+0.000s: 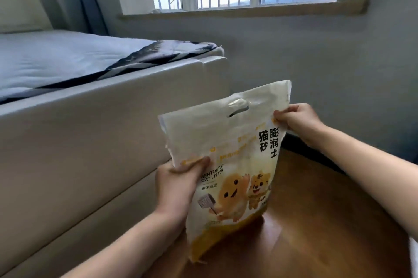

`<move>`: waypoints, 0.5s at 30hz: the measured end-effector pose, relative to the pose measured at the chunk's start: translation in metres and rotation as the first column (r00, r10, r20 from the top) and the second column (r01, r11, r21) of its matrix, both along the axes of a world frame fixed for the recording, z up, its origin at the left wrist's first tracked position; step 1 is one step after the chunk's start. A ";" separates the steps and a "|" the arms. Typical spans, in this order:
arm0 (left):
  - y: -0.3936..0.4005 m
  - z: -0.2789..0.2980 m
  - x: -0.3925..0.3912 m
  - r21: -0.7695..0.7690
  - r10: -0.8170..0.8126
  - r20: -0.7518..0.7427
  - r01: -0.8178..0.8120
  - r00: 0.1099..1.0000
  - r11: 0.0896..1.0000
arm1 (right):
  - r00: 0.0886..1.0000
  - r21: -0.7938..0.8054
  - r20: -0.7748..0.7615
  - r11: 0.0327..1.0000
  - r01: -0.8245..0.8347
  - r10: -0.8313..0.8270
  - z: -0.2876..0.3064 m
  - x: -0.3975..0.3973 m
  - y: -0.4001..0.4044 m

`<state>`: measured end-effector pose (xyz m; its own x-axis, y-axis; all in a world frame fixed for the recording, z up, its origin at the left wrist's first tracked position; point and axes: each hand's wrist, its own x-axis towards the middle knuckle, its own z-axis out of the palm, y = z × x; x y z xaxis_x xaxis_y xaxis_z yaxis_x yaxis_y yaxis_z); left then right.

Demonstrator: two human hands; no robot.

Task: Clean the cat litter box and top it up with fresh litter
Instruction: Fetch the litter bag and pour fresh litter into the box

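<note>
Your left hand [178, 178] and right hand [294, 119] each grip the white and yellow plastic litter bag [228, 164], standing on the brown wood floor [316, 221]. A cream bed [90, 130] sits at nine o'clock. No litter box shows.

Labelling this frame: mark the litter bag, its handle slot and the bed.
litter bag [235, 164]: head view, printed front panel.
handle slot [239, 110]: head view, cut-out near the top.
bed [90, 132]: head view, pale side panel.

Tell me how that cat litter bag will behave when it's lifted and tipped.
The cat litter bag looks floppy: its empty top creases and folds. It is probably bottom-heavy, since the lower part bulges. The film looks glossy, so it may slip; the left hand and right hand each pinch an edge.
</note>
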<state>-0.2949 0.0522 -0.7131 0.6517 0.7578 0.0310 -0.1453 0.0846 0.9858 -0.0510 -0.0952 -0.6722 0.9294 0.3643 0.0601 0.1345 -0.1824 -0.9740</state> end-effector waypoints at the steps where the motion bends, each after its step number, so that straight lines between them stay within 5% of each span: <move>1: 0.003 -0.006 -0.001 -0.035 0.036 -0.006 -0.036 0.999 0.999 | 1.000 -0.010 0.004 1.000 -0.020 0.020 -0.002 -0.002 0.011; 15: 0.049 -0.019 0.004 0.071 0.185 -0.024 -0.183 0.982 0.981 | 0.997 0.038 -0.010 0.997 -0.073 0.074 -0.018 0.002 0.102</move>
